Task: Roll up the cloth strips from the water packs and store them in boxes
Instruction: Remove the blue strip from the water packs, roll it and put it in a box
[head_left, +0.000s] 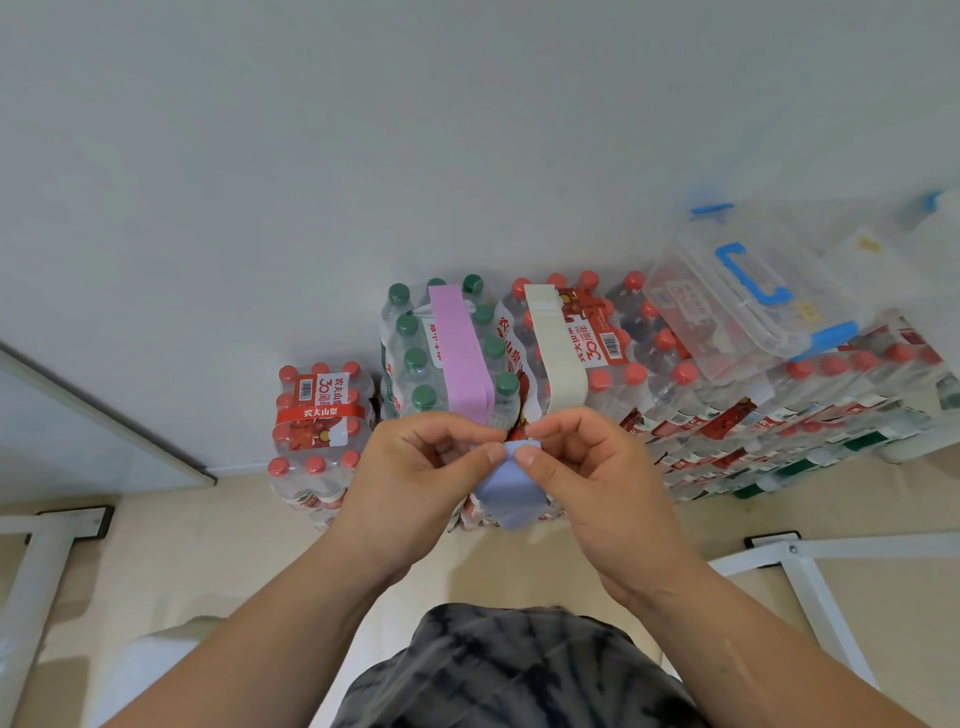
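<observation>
My left hand (415, 470) and my right hand (592, 467) pinch the top end of a light blue cloth strip (511, 491) between thumbs and fingers, in front of the stacked water packs. The strip hangs down below my thumbs. Behind my hands, a pink cloth strip (460, 353) lies over a green-capped water pack (415, 358). A cream cloth strip (556, 348) is draped across a red-capped water pack (608, 348). A clear plastic box (743, 306) with blue handle and latches rests on the packs to the right.
A smaller stack of red-capped packs (317, 421) stands at the left against the white wall. More packs (779, 415) line the right side. White metal frames (810, 582) stand on the beige floor at left and right. Another clear box (935, 228) sits far right.
</observation>
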